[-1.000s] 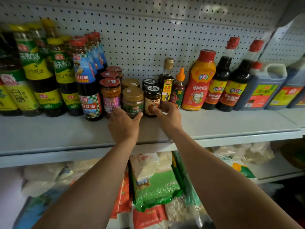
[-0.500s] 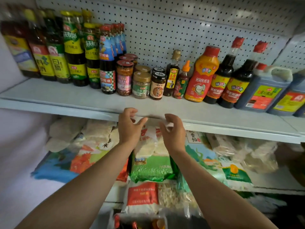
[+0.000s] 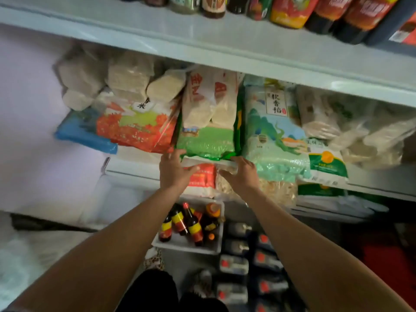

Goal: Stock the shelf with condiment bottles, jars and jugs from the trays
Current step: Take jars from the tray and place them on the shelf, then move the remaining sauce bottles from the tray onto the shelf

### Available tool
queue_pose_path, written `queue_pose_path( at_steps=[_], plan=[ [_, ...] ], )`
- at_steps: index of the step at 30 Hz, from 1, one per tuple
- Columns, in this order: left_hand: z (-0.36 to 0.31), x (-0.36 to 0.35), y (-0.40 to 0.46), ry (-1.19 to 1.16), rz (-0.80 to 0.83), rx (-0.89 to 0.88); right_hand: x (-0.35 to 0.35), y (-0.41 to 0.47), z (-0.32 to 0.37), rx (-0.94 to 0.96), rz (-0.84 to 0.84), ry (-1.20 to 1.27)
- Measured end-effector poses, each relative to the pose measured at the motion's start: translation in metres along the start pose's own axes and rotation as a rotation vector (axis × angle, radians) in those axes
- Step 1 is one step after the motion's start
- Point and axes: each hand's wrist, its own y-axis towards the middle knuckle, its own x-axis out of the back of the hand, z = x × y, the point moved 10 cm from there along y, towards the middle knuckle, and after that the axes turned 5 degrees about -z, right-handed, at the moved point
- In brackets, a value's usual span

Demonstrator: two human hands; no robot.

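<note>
Reaching down empty, the left hand [image 3: 172, 168] and right hand [image 3: 242, 174] hang loosely spread before the rice bags. Below them the white tray [image 3: 186, 245] holds dark sauce bottles [image 3: 192, 224]; grasp each upright bottle by its body, one per hand.

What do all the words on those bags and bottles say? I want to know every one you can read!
"软香稻" stands on the white label of the pale green rice bag with mountain art.
"米" stands on the white patch of the orange and green rice bag; the character above it is blurred.
Red print on the white and green bag in the middle: too blurred.
Labels on the dark bottles in the white tray: too small.
</note>
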Motion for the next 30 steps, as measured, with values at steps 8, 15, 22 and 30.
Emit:
queue_pose_path(
  at_steps=[8, 15, 22, 30],
  plan=[
    [0.116, -0.068, -0.039, 0.123, 0.189, 0.159, -0.091, -0.030, -0.102, -0.216, 0.164, 0.005],
    [0.219, -0.175, -0.052, 0.141, 0.365, 0.176, -0.201, -0.041, -0.211, -0.432, 0.189, 0.033],
    [0.323, -0.291, -0.056, 0.091, 0.476, 0.214, -0.332, -0.065, -0.310, -0.638, 0.217, 0.139],
    [0.430, -0.402, -0.047, 0.002, 0.512, 0.300, -0.467, -0.078, -0.396, -0.768, 0.183, 0.276]
  ],
)
